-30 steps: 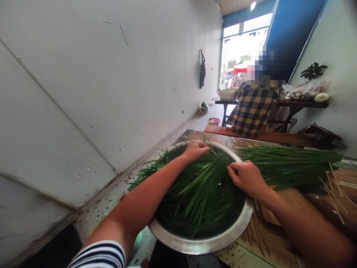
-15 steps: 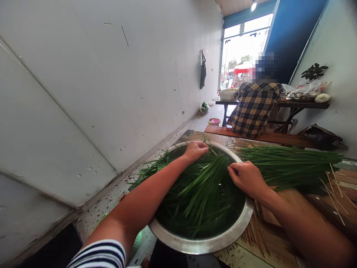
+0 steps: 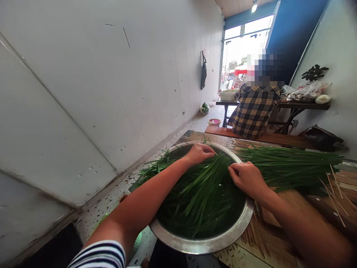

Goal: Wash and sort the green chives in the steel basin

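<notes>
A wide metal basin (image 3: 200, 246) holds dark water and long green garlic chives (image 3: 205, 190). My left hand (image 3: 201, 153) is closed in a pinch on a thin wooden skewer (image 3: 215, 153), just above the far end of the chive bunch. Only a short piece of the skewer shows between my fingers and the leaves. My right hand (image 3: 248, 178) is pinched shut at the bunch's right edge, over the basin's rim; what lies between its fingertips is too small to make out. The leaves fan out toward me into the water.
More chives (image 3: 292, 167) lie on the table to the right, with loose skewers (image 3: 336, 201) beside them and others (image 3: 258, 232) near the basin. A wooden board (image 3: 290, 206) lies under my right forearm. A person in a plaid shirt (image 3: 255, 108) sits on a bench (image 3: 220, 130) ahead.
My left hand has shifted right, closer to the chive bunch, and less of the skewer shows. My right hand has hardly moved.
</notes>
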Available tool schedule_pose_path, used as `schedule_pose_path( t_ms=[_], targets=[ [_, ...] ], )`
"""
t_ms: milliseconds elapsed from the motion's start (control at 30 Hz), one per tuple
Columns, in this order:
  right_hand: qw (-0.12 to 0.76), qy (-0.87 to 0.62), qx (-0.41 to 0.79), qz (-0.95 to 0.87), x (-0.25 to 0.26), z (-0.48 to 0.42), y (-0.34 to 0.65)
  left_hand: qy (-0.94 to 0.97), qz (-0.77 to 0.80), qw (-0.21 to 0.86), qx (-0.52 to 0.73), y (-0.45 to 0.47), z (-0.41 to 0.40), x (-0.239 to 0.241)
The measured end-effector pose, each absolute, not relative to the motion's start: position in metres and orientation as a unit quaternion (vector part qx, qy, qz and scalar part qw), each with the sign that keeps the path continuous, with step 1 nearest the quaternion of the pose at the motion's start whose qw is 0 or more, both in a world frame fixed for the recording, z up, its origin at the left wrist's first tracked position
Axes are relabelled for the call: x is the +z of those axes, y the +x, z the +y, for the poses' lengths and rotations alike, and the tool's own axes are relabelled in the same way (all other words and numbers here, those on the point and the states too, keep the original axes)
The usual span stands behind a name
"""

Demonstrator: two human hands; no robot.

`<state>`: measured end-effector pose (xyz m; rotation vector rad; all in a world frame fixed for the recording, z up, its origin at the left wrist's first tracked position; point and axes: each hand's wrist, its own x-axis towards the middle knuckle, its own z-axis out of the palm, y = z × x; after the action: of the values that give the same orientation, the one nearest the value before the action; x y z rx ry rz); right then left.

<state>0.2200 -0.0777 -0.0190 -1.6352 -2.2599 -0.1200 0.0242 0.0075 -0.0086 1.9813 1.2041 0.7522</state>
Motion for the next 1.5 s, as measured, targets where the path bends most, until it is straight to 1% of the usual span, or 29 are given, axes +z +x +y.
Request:
schedule_pose_path(
  t_ms=[67, 200, 267, 367, 467, 600, 733, 833, 1333, 1500],
  targets=[
    [0.175, -0.576, -0.046, -0.797, -0.020, -0.077, 0.220, 0.776, 0.470, 0.333, 0.257, 0.022, 0.006, -0.001],
    [0.171, -0.575, -0.049, -0.799, -0.020, -0.077, 0.221, 0.752, 0.577, 0.186, 0.260, 0.016, 0.013, -0.001],
    [0.169, -0.574, -0.052, -0.800, -0.020, -0.077, 0.221, 0.754, 0.601, 0.140, 0.227, 0.015, 0.018, -0.008],
    [0.170, -0.571, -0.058, -0.801, -0.020, -0.077, 0.220, 0.765, 0.608, 0.116, 0.178, 0.016, 0.022, -0.015],
    [0.168, -0.573, -0.055, -0.800, -0.019, -0.078, 0.220, 0.768, 0.608, 0.106, 0.172, 0.018, 0.019, -0.013],
    [0.162, -0.573, -0.048, -0.802, -0.017, -0.078, 0.219, 0.758, 0.601, 0.131, 0.218, 0.017, 0.016, -0.007],
    [0.167, -0.574, -0.048, -0.800, -0.018, -0.078, 0.219, 0.740, 0.580, 0.221, 0.260, 0.015, 0.020, -0.009],
    [0.175, -0.569, -0.050, -0.802, -0.019, -0.078, 0.219, 0.728, 0.571, 0.260, 0.275, 0.014, 0.023, -0.014],
    [0.180, -0.564, -0.057, -0.804, -0.021, -0.078, 0.220, 0.718, 0.563, 0.276, 0.302, 0.016, 0.022, -0.014],
    [0.177, -0.568, -0.051, -0.802, -0.021, -0.077, 0.220, 0.703, 0.568, 0.297, 0.310, 0.018, 0.021, -0.014]
  ],
)
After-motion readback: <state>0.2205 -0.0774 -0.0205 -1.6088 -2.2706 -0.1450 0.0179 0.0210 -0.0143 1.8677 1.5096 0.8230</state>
